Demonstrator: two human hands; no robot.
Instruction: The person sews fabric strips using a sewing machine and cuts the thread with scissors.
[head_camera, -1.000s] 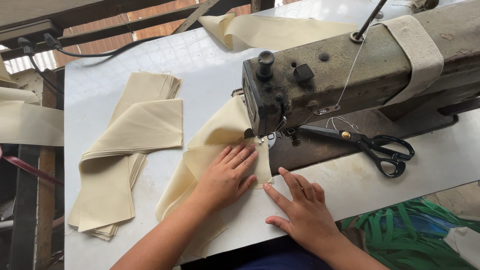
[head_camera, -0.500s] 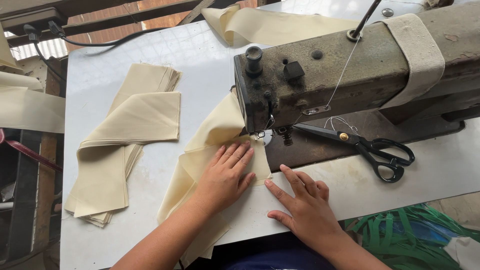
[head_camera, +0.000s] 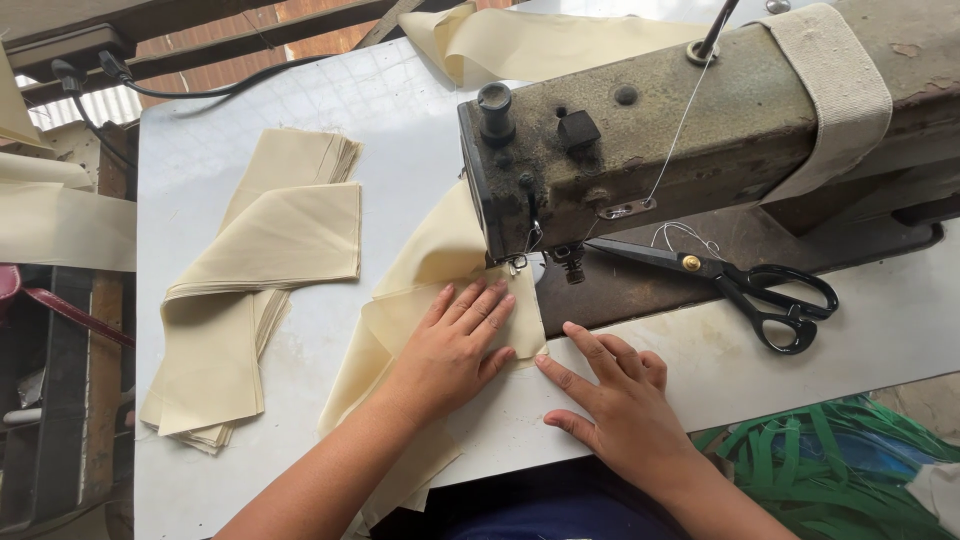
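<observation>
A cream fabric piece (head_camera: 420, 270) lies on the white table under the head of an old olive-grey sewing machine (head_camera: 700, 130). My left hand (head_camera: 450, 345) rests flat on the fabric just in front of the needle, fingers spread. My right hand (head_camera: 610, 395) lies flat on the table at the fabric's near right corner, fingertips touching its edge. Neither hand grips anything.
A stack of folded cream fabric pieces (head_camera: 250, 300) lies at the left of the table (head_camera: 400, 110). Black-handled scissors (head_camera: 740, 285) rest on the machine bed. More cream cloth (head_camera: 530, 40) lies behind the machine. Green strips (head_camera: 820, 470) lie below at the right.
The view has shifted slightly. Both hands stay flat on the fabric and table near the needle, with little visible movement.
</observation>
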